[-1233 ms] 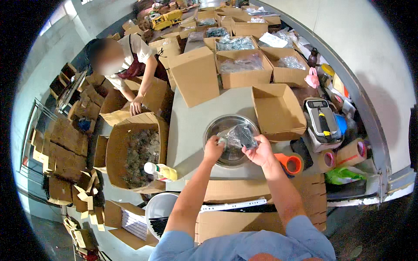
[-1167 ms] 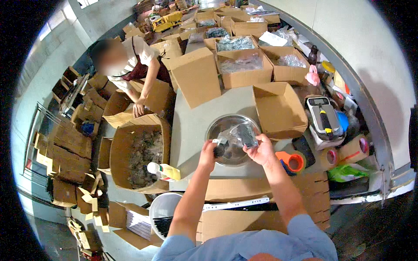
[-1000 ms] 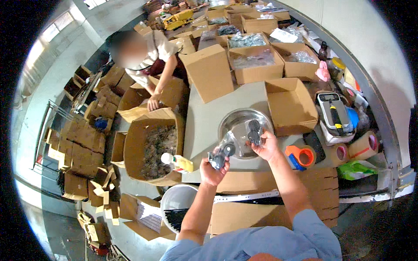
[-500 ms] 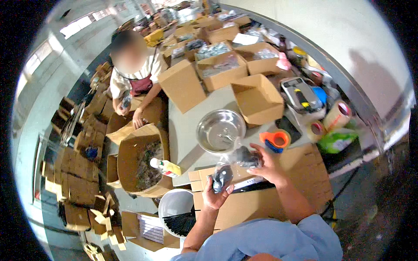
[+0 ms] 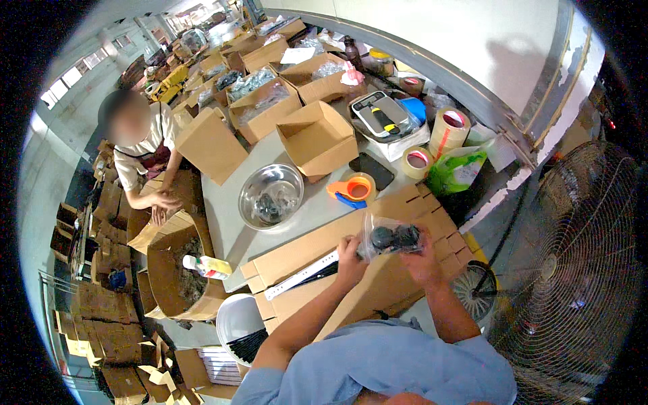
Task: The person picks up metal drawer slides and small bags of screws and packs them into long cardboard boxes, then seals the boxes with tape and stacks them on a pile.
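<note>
- The person's left hand [image 5: 351,261] pinches the left side of a clear plastic bag [image 5: 366,241], thumb and fingers closed on the film.
- The right hand [image 5: 422,262] grips the bag's right end, its fingers partly hidden by the contents.
- Inside the bag sit dark parts [image 5: 383,237], one with a round end; whether this is one bag or two overlapping cannot be told.
- The bag is held between both hands, above the flat cardboard [image 5: 398,293].
- A round metal bowl [image 5: 291,177] on the grey surface [image 5: 226,209] holds a dark piece [image 5: 268,208] in clear wrapping.
- An open shallow carton [image 5: 320,156] stands just beyond the bowl, its inner walls and bottom showing.
- Left of the surface, a tall carton [image 5: 165,287] contains a dark, tangled mass [image 5: 192,273]; a white-capped bottle [image 5: 207,266] stands near its right rim.
- A white bucket [image 5: 236,317] holds black rods [image 5: 250,345]; beside it, a carton [image 5: 192,368] holds white strips [image 5: 219,364].
- Bare grey surface shows between bowl and bottle, reaching the left edge.
- An orange tape dispenser [image 5: 354,190] lies between the bowl and a dark phone [image 5: 372,171], near the cardboard's far edge.
- A large fan [image 5: 574,263] stands beyond the cardboard's right end.
</note>
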A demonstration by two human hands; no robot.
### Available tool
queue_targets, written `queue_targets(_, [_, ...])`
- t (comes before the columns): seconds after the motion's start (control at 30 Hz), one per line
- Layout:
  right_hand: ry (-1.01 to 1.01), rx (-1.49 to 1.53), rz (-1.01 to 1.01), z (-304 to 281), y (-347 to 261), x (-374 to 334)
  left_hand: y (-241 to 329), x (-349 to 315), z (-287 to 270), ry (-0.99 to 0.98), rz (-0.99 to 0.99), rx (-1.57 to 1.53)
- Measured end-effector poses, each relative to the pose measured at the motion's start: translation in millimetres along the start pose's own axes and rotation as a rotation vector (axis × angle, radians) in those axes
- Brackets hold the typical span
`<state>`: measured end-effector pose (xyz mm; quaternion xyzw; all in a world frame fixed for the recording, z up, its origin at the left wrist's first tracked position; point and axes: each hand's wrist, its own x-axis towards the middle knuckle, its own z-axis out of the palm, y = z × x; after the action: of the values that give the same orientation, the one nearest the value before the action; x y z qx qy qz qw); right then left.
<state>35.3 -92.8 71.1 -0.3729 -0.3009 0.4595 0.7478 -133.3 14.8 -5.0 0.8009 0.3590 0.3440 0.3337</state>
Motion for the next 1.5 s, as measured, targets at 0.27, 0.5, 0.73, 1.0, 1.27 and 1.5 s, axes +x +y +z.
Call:
queue_targets(0.27, [-0.037, -0.129, 0.068, 13, -9, 8, 23, -1, -2, -0.456, -0.294, -0.357])
queue_targets(0.5, [-0.557, -0.355, -0.682, 75, 13, 15, 93, -7, -93, -0.119, -0.543, -1.707])
queue_targets(0.73, [-0.356, -0.496, -0.438, 63, 1, 13, 108, -13, -134, 0.064, -0.414, -1.821])
queue_targets(1.0, [-0.308, -0.362, 0.503, 72, 20, -10, 77, -49, -82, -0.099, -0.755, -0.938])
queue_targets(1.27, [0.331, -0.757, 0.273, -66, 89, 27, 8, -80, -69, -0.145, -0.665, -0.519])
queue_targets(1.5, [0.099, -1.382, 0.016, -84, 121, 51, -36, -83, -71, -0.165, -0.378, 0.443])
